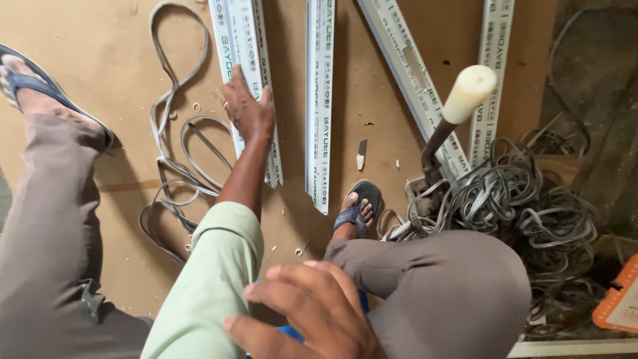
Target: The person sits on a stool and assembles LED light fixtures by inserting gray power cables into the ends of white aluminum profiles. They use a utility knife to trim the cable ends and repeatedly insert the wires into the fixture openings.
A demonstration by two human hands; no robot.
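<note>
My left hand [247,110] reaches forward in a light green sleeve and lies flat, fingers apart, on a long white plastic profile strip [234,40] that rests on the brown board floor [86,60]. My right hand [312,309] hovers close to the camera over my bent knee, fingers spread and holding nothing; a bit of something blue [289,332] shows beneath it. A second white profile strip [320,100] lies parallel just right of the left hand.
Two more white profiles [405,73] [493,60] lie at the right. A tool with a cream handle [468,93] stands in a tangled pile of grey rubber strip [531,213]. Loose grey strip loops [174,166] lie left. A small blade [361,154], my sandalled feet [357,209] [30,86], an orange object [621,302].
</note>
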